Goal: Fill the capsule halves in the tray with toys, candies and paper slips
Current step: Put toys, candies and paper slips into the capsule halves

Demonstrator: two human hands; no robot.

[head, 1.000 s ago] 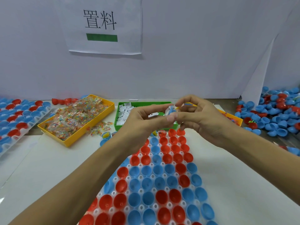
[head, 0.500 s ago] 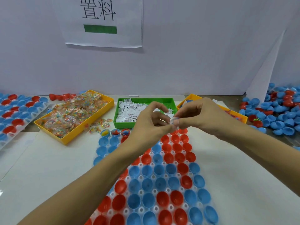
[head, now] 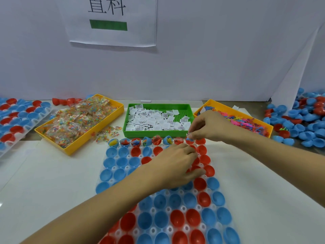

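Observation:
A clear tray of red and blue capsule halves lies before me. Its far row holds halves with small coloured things inside. My right hand pinches a small pale piece at its fingertips, just above a red half near the right end of that row. My left hand rests palm down on the tray's upper right part, fingers loosely curled over red halves, with nothing visible in it. Behind the tray stand a yellow bin of candies, a green bin of paper slips and a yellow bin of toys.
A second tray of capsule halves lies at the far left. Loose blue and red halves are heaped at the right. A few candy packets lie between the candy bin and the tray. A white wall with a paper sign closes the back.
My hands have parted. The left one dropped onto the tray, and the right one carried the small piece down to the far row. The view has tilted downward.

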